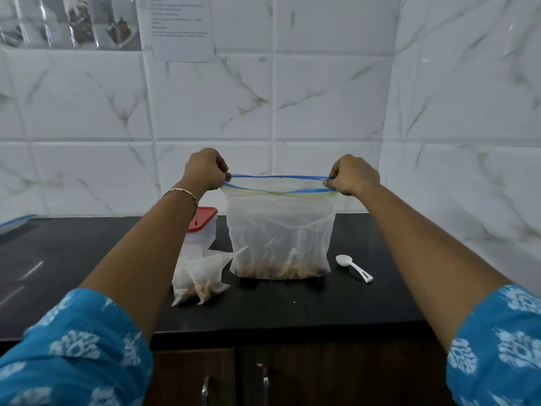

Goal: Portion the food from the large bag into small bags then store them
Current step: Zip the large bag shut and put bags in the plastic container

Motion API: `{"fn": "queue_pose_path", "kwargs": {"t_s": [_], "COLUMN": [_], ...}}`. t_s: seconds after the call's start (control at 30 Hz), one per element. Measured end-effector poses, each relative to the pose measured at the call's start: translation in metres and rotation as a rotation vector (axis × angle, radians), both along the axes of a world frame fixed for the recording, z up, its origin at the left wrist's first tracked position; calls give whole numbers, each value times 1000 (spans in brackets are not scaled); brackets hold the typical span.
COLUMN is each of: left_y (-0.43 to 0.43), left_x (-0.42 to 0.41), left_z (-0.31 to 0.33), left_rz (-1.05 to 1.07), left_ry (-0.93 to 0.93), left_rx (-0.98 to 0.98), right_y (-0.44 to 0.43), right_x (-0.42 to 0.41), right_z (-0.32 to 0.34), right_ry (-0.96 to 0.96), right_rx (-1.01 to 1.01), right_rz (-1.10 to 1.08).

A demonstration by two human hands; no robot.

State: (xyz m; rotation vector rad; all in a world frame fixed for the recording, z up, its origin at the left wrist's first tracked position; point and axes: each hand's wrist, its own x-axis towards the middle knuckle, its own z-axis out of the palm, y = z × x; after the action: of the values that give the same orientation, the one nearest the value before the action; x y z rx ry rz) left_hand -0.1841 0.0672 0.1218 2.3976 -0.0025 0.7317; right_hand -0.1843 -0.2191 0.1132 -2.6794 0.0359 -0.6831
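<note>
A large clear zip bag (280, 230) with a blue seal strip stands upright on the black counter (87, 253), brown food lying at its bottom. My left hand (205, 169) pinches the left end of its top edge, and my right hand (352, 174) pinches the right end. The mouth is pulled taut between them and stands slightly apart. Two small clear bags (202, 278) with brown food lie to the left of the big bag. A white plastic spoon (353, 267) lies on the counter to its right.
A clear container with a red lid (202, 227) stands behind the small bags. A blue-edged item (14, 222) lies at the counter's far left. White marble tiles form the walls behind and at right, with a paper sheet (178, 24) taped up. Cabinet doors (234, 376) are below.
</note>
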Motion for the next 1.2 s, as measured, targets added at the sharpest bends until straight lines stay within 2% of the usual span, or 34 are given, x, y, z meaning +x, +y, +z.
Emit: {"fn": "queue_pose_path", "kwargs": {"t_s": [0.13, 0.33, 0.5, 0.67, 0.73, 0.83, 0.93, 1.0, 1.1, 1.2], "left_y": [1, -5, -10, -6, -5, -4, -3, -5, -15, -26], "left_x": [0, -1, -3, -3, -4, -5, -6, -7, -16, -18], "left_z": [-2, -5, -9, -2, -1, -2, -5, -11, -24, -35], "left_rz": [-51, -145, -44, -95, -123, -157, -168, -159, -161, -198], "left_ry": [30, 93, -29, -41, -39, -12, -11, -78, -285, -359], "left_rx": [41, 137, 290, 169, 175, 242, 353, 440, 538, 694], "right_y": [-6, -7, -6, -12, -11, -11, -14, -17, -19, -18], "right_x": [0, -1, 2, 2, 0, -2, -6, -10, -11, -5], "right_z": [0, 0, -2, -2, -1, 1, 0, -2, -8, -16], "right_ry": [58, 3, -19, -20, -23, 26, 80, 114, 135, 0], "right_rx": [31, -13, 16, 135, 83, 16, 101, 121, 58, -31], "right_rz": [90, 183, 193, 262, 298, 314, 343, 354, 369, 363]}}
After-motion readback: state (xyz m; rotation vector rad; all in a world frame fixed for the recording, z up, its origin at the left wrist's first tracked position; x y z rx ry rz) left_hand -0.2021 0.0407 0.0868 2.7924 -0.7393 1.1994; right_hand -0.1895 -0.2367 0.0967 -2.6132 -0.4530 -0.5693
